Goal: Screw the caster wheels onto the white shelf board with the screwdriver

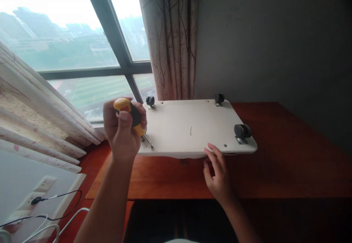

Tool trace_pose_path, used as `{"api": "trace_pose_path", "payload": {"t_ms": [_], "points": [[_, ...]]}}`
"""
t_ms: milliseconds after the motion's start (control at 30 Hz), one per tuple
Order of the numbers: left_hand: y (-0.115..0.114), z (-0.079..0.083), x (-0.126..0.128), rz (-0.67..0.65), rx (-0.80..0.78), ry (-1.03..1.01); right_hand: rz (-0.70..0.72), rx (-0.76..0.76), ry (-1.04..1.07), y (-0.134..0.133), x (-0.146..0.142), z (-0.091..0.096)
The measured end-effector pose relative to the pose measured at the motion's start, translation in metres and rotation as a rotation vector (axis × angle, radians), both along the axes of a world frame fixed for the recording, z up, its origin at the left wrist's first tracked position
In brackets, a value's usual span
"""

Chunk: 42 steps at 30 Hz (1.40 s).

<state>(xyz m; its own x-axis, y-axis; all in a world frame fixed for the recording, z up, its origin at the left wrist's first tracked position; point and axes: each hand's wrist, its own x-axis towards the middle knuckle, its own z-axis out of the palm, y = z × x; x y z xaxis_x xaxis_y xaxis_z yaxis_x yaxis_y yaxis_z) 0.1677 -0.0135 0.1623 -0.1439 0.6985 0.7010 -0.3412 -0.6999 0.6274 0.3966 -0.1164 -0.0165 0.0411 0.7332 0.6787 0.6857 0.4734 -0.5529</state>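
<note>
My left hand is closed around the yellow and black handle of a screwdriver. Its metal shaft slants down to the right, and the tip is by the near left corner of a white board. Some of that corner is hidden behind the hand. Black caster wheels stand up from the other corners: one far left, one far right and one near right. My right hand is at the board's near edge, its fingers apart and the fingertips at the rim; it grips nothing that I can see.
The board lies on a reddish-brown wooden table. A small dark item shows under its near edge. Behind are a window, a patterned curtain and a grey wall. A plug and cables are at lower left.
</note>
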Motion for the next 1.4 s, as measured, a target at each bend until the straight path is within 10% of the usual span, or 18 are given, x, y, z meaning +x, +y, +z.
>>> {"api": "trace_pose_path", "payload": {"t_ms": [1400], "points": [[0.019, 0.001, -0.019, -0.108, -0.209, -0.034, 0.007, -0.004, 0.01, -0.001, 0.0, 0.003]]}}
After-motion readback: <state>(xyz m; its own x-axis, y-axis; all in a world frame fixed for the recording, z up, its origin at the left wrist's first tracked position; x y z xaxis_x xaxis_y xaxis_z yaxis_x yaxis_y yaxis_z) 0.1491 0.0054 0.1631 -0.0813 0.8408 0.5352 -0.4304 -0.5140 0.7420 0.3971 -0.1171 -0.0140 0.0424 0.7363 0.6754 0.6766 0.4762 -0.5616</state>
